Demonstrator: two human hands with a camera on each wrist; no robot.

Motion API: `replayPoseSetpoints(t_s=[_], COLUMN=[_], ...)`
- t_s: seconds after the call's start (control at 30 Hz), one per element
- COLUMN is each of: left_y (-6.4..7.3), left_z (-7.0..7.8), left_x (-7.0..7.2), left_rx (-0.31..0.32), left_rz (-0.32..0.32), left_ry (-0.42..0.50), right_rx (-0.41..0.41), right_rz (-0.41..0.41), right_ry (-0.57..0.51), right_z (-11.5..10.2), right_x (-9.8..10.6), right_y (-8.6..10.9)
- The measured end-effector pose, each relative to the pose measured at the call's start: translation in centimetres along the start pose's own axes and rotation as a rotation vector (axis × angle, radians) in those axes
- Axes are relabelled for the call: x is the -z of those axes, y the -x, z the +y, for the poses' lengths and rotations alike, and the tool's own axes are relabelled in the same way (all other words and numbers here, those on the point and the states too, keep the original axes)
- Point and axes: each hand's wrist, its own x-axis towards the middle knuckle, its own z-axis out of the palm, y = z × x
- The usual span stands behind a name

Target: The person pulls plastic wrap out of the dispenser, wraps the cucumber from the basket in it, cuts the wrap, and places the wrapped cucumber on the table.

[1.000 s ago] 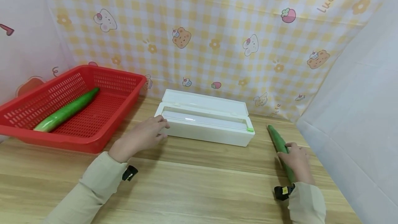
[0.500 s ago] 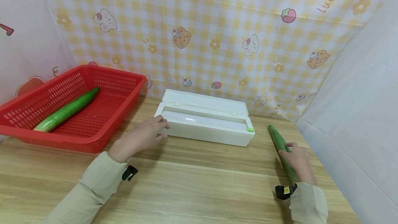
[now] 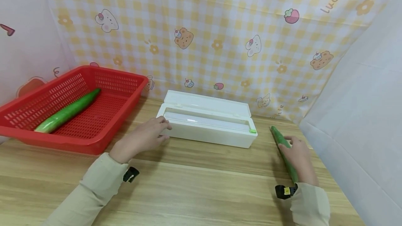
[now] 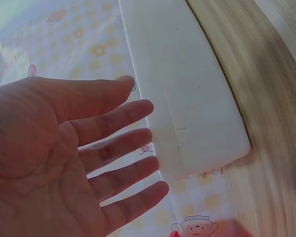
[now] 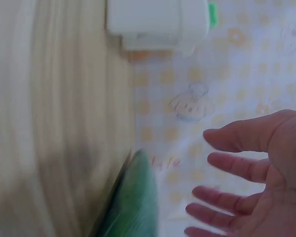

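Observation:
In the head view a white cling film dispenser (image 3: 207,134) stands mid-table, lid raised, with a green slider (image 3: 252,131) at its right end. My left hand (image 3: 142,137) is at its left end. The left wrist view shows that hand's fingers (image 4: 121,148) loosely extended over the dispenser's edge, nothing in the palm. A green cucumber (image 3: 279,136) lies on the table to the right, partly covered by my right hand (image 3: 298,154). In the right wrist view the right hand's fingers (image 5: 237,168) are spread and relaxed beside the cucumber (image 5: 133,202), not wrapped round it.
A red plastic basket (image 3: 94,142) stands on the left with another cucumber (image 3: 69,112) inside. A yellow checked cloth (image 3: 213,27) hangs behind the wooden table (image 3: 201,191). A white cloth wall (image 3: 361,97) rises close along the right side.
My right hand has shifted slightly forward along the cucumber and up. My left hand, the dispenser and the basket stay where they were.

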Motion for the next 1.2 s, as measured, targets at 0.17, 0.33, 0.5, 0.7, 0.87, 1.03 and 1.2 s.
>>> replayPoseSetpoints(t_s=[0.17,0.33,0.5,0.7,0.87,1.03,1.2], left_y=[-0.4,-1.1,-1.5,-1.8,-2.1,-2.3,-2.7], left_z=[-0.2,-0.8,-1.3,-2.2,-2.9,-3.2,-3.1], left_x=[0.0,-0.5,-0.8,-1.5,-2.3,-2.6,-2.7], left_rx=[0.008,0.06,0.134,0.159,0.155,0.19,0.196], left_rz=[0.015,0.093,0.182,0.187,0.174,0.184,0.194], left_ry=[0.063,0.162,0.268,0.305,0.314,0.312,0.299], right_rx=[0.121,0.266,0.366,0.394,0.379,0.362,0.338], right_rz=[0.054,0.082,0.065,0.05,0.043,0.039,0.071], right_ry=[-0.083,-0.185,-0.269,-0.258,-0.232,-0.256,-0.24], right_z=[-2.5,-5.0,-6.2,-6.2,-6.2,-6.1,-6.3], right_x=[-0.4,-1.7,-3.6,-4.8,-5.3,-5.6,-5.9], right_y=[0.3,0.4,-0.1,-0.5,-0.7,-1.1,-1.5])
